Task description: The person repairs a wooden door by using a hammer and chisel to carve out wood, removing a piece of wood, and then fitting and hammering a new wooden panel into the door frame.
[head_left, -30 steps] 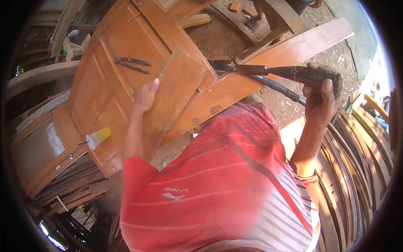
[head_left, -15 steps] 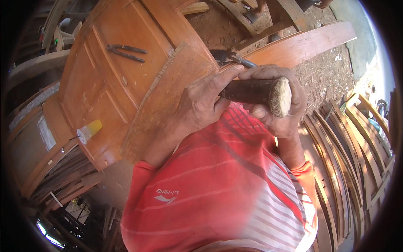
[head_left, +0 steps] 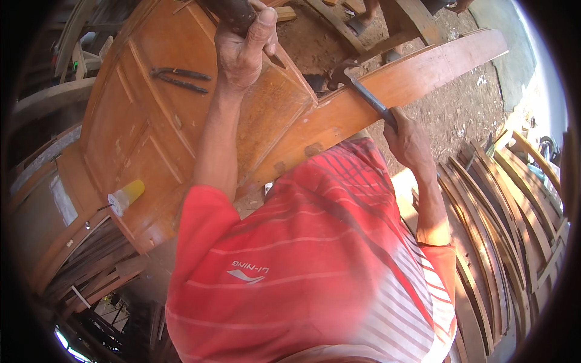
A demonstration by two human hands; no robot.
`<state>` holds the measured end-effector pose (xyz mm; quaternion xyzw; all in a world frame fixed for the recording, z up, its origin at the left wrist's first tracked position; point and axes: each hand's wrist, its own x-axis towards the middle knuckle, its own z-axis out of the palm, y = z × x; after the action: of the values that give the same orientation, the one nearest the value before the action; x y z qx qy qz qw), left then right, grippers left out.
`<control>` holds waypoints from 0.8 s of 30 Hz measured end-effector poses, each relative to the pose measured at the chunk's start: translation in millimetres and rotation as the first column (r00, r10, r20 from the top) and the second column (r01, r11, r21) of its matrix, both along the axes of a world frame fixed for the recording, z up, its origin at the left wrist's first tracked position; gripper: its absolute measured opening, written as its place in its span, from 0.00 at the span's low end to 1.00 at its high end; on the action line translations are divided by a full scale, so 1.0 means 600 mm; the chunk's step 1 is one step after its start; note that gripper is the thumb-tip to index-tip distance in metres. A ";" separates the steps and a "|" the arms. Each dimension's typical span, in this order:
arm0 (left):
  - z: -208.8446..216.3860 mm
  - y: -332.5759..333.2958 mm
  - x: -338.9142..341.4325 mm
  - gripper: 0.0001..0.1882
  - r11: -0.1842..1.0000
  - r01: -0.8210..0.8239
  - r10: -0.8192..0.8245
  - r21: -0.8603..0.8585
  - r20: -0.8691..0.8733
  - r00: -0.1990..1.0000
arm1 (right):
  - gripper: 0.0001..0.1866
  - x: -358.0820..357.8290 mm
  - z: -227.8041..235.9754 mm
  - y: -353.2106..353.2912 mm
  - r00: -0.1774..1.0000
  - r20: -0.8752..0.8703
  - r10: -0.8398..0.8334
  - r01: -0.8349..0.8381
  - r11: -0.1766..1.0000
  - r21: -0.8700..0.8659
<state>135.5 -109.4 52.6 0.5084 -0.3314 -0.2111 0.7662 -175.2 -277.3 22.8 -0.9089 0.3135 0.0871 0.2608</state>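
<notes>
My left hand is raised over the far part of an orange-brown panelled wooden door. Its fingers wrap a dark round handle that runs out of the top edge, so what it belongs to is hidden. Lower and to the right, my right hand grips the end of a hammer. The hammer's dark head lies over the far side of the door's edge board. A pair of dark pincers rests on the door, left of my left forearm.
A yellow and white cylinder lies on the door near its left edge. Curved wooden strips are stacked at the right. A long board extends to the far right over the dirt floor. Another person's foot shows at the top.
My hands have come apart. The left carried the dark handle with the pale frayed end up and away; the right now holds the hammer. A brown rough-edged piece under my left hand no longer shows.
</notes>
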 end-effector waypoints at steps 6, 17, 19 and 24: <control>-0.026 -0.017 0.012 0.14 0.991 0.085 -0.094 0.105 0.077 0.993 | 0.15 0.000 0.039 0.046 0.920 0.096 -0.379 0.339 0.895 0.292; -0.042 -0.007 0.008 0.13 0.979 0.113 -0.125 0.171 0.064 0.990 | 0.21 0.017 0.061 0.059 0.820 0.147 -0.554 0.477 0.802 0.360; -0.044 -0.005 0.007 0.13 0.974 0.108 -0.133 0.200 0.118 0.984 | 0.22 0.023 0.065 0.059 0.820 0.246 -0.517 0.397 0.823 0.407; -0.043 0.000 0.008 0.12 0.988 0.087 -0.091 0.125 0.029 0.995 | 0.20 0.068 0.149 0.056 0.770 0.343 -0.537 0.324 0.794 0.514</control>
<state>140.3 -109.7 27.0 0.5433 -0.3533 -0.2563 0.7172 -134.3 -243.4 112.0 -0.7224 0.4182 -0.1348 0.5339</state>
